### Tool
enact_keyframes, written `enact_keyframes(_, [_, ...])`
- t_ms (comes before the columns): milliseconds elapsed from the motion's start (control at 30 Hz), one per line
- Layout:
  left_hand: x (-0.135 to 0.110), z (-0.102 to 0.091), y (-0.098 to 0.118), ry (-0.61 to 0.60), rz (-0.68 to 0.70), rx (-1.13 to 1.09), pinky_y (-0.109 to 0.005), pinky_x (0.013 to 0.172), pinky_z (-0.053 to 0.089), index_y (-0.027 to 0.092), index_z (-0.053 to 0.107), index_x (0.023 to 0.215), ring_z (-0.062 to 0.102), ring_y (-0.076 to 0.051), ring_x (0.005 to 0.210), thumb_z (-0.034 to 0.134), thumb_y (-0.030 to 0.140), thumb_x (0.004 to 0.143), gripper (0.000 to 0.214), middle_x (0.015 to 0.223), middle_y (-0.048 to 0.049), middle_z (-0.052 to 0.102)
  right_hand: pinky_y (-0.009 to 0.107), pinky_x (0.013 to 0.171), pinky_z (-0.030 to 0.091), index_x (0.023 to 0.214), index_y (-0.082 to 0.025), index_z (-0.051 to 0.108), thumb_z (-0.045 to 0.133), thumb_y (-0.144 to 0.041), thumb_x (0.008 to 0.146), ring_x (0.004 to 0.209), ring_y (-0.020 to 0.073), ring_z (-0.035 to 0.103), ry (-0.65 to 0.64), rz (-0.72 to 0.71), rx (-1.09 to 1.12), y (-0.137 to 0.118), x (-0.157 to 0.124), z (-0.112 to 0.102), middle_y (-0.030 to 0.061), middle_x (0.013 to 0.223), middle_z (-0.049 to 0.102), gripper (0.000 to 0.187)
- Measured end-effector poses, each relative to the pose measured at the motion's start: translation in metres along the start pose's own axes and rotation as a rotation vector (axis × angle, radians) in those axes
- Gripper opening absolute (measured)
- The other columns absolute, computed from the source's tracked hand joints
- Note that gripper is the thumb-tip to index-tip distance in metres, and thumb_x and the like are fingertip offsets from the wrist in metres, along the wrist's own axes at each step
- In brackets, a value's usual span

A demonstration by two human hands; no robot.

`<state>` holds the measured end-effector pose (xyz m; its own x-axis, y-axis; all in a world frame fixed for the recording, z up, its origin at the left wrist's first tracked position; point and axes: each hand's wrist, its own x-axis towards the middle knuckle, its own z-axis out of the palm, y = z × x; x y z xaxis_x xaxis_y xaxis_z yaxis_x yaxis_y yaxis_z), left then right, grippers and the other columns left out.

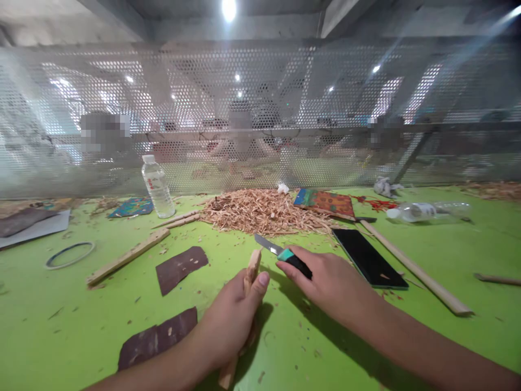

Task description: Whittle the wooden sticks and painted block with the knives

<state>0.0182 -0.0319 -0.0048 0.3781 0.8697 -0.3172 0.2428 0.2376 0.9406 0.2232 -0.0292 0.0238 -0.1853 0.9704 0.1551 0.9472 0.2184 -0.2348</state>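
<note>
The wooden stick (253, 264) runs through the left hand (236, 315), its upper end poking out beyond the thumb and its lower end showing below the palm. That hand is closed around it. The knife (286, 256) is clamped in the right hand (325, 271), its blade pointing away from the fingers to just beyond the stick's upper end; whether they touch I cannot tell. One brown sheet (182, 269) lies ahead and left of the left hand, another (158, 339) beside that forearm. Farther left is a flat wooden strip (128, 257). Beyond both hands a heap of shavings (264, 212) covers the green counter (81, 326). Right of the right hand lie a black phone (368, 258) and, past it, a long wooden rod (415, 266).
</note>
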Motion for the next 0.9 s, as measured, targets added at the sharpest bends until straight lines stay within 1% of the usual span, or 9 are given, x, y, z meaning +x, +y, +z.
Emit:
enact_keyframes(133, [-0.002, -0.005, 0.004, -0.042, 0.031, 0.064, -0.019, 0.033, 0.029, 0.024, 0.049, 0.117, 0.035, -0.010, 0.036, 0.045, 0.078, 0.091, 0.060, 0.051, 0.0110, 0.042, 0.033, 0.061, 0.041, 0.115, -0.021, 0.069, 0.043, -0.054, 0.104, 0.077, 0.0300, 0.073, 0.024, -0.048, 0.074, 0.003, 0.001, -0.001, 0.0095, 0.087, 0.078, 0.044])
enact_keyframes(200, [-0.003, -0.007, 0.006, -0.062, 0.041, 0.067, -0.018, 0.031, 0.031, 0.026, 0.047, 0.121, 0.037, -0.010, 0.037, 0.047, 0.075, 0.092, 0.057, 0.052, 0.0111, 0.042, 0.033, 0.064, 0.043, 0.117, -0.020, 0.069, 0.044, -0.054, 0.104, 0.081, 0.0298, 0.073, 0.006, -0.071, 0.107, 0.004, 0.000, -0.003, 0.0104, 0.093, 0.078, 0.044])
enact_keyframes(267, [-0.002, -0.008, 0.008, -0.070, 0.039, 0.069, -0.017, 0.033, 0.036, 0.026, 0.049, 0.120, 0.039, -0.010, 0.038, 0.050, 0.070, 0.094, 0.052, 0.051, 0.0108, 0.042, 0.032, 0.065, 0.042, 0.113, -0.020, 0.069, 0.046, -0.053, 0.104, 0.081, 0.0273, 0.071, -0.032, -0.095, 0.138, 0.004, -0.001, -0.006, 0.0098, 0.095, 0.078, 0.041])
enact_keyframes(333, [-0.001, -0.009, 0.008, -0.087, 0.036, 0.036, -0.017, 0.034, 0.038, 0.025, 0.050, 0.117, 0.038, -0.009, 0.040, 0.055, 0.067, 0.094, 0.048, 0.051, 0.0107, 0.042, 0.030, 0.063, 0.040, 0.104, -0.021, 0.069, 0.047, -0.051, 0.104, 0.075, 0.0231, 0.068, -0.079, -0.129, 0.167, 0.005, -0.002, -0.009, 0.0068, 0.090, 0.076, 0.038])
enact_keyframes(433, [0.002, -0.011, 0.008, -0.141, 0.022, -0.063, -0.015, 0.034, 0.034, 0.024, 0.047, 0.114, 0.034, -0.007, 0.041, 0.061, 0.068, 0.090, 0.052, 0.053, 0.0115, 0.039, 0.028, 0.061, 0.035, 0.097, -0.023, 0.067, 0.048, -0.052, 0.104, 0.067, 0.0182, 0.061, -0.139, -0.200, 0.221, 0.007, -0.002, -0.014, 0.0017, 0.080, 0.072, 0.035])
enact_keyframes(567, [0.004, -0.014, 0.007, -0.254, 0.005, -0.159, -0.014, 0.035, 0.028, 0.026, 0.039, 0.105, 0.026, -0.006, 0.041, 0.069, 0.070, 0.083, 0.058, 0.052, 0.0139, 0.034, 0.027, 0.058, 0.031, 0.090, -0.022, 0.064, 0.049, -0.054, 0.103, 0.064, 0.0147, 0.056, -0.226, -0.293, 0.293, 0.006, -0.004, -0.016, -0.0008, 0.075, 0.067, 0.037])
enact_keyframes(633, [0.003, -0.014, 0.008, -0.278, 0.010, -0.164, -0.015, 0.034, 0.026, 0.026, 0.036, 0.102, 0.024, -0.005, 0.040, 0.072, 0.071, 0.080, 0.061, 0.052, 0.0149, 0.032, 0.026, 0.057, 0.030, 0.087, -0.022, 0.061, 0.051, -0.052, 0.102, 0.062, 0.0136, 0.053, -0.246, -0.314, 0.308, 0.005, -0.005, -0.016, -0.0017, 0.073, 0.065, 0.035])
enact_keyframes(733, [0.002, -0.012, 0.011, -0.268, 0.017, -0.126, -0.018, 0.034, 0.024, 0.026, 0.041, 0.107, 0.023, -0.006, 0.039, 0.073, 0.074, 0.076, 0.065, 0.054, 0.0151, 0.032, 0.026, 0.056, 0.029, 0.086, -0.022, 0.060, 0.054, -0.048, 0.101, 0.061, 0.0133, 0.053, -0.250, -0.310, 0.305, 0.001, -0.006, -0.016, -0.0020, 0.072, 0.065, 0.031])
enact_keyframes(900, [0.003, -0.012, 0.013, -0.153, 0.060, 0.000, -0.021, 0.042, 0.027, 0.020, 0.056, 0.109, 0.028, -0.007, 0.040, 0.070, 0.071, 0.080, 0.060, 0.052, 0.0130, 0.034, 0.028, 0.058, 0.031, 0.092, -0.022, 0.066, 0.054, -0.046, 0.101, 0.064, 0.0169, 0.059, -0.216, -0.260, 0.199, -0.003, -0.009, -0.013, 0.0011, 0.077, 0.071, 0.028])
